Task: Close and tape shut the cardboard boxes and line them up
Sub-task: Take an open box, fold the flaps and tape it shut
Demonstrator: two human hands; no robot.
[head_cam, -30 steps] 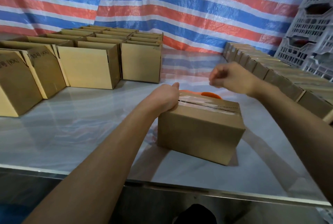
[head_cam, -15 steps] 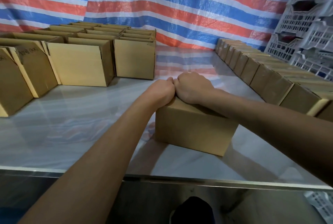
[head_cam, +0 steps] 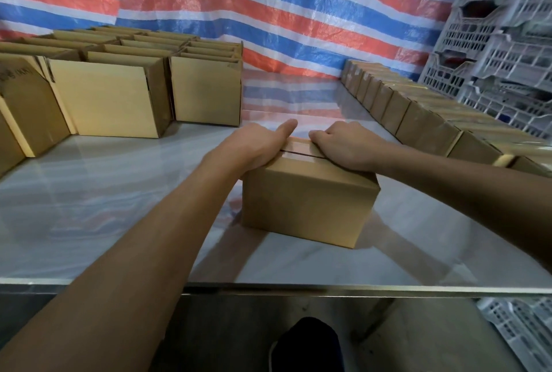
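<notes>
Both hands have drawn apart since half a second ago, when the two fists met knuckle to knuckle over the box's left end. The left hand (head_cam: 257, 147) lies palm down on the top left corner of the cardboard box (head_cam: 307, 201), with one digit stretched straight ahead and the rest relaxed over the edge, gripping nothing. The right hand (head_cam: 348, 144) rests on the top just beside it, its fingers (head_cam: 318, 134) bent and their tips down near the far edge (whether they hook over that edge cannot be seen). Between the two hands a strip of clear tape (head_cam: 298, 147) runs along the closed seam. The box itself sits directly under both palms, flat on the glossy table (head_cam: 104, 207), a little back from the metal front edge.

Ahead and to the left of the left hand, well apart from it, stand the open boxes (head_cam: 113, 96), packed side by side with flaps up. To the right of the right hand, a row of closed boxes (head_cam: 418, 120) runs away toward the striped tarp (head_cam: 268, 13). Beyond that row rise grey plastic crates (head_cam: 493, 42). Below the wrists, under the table edge, a dark shoe (head_cam: 304, 344) shows.
</notes>
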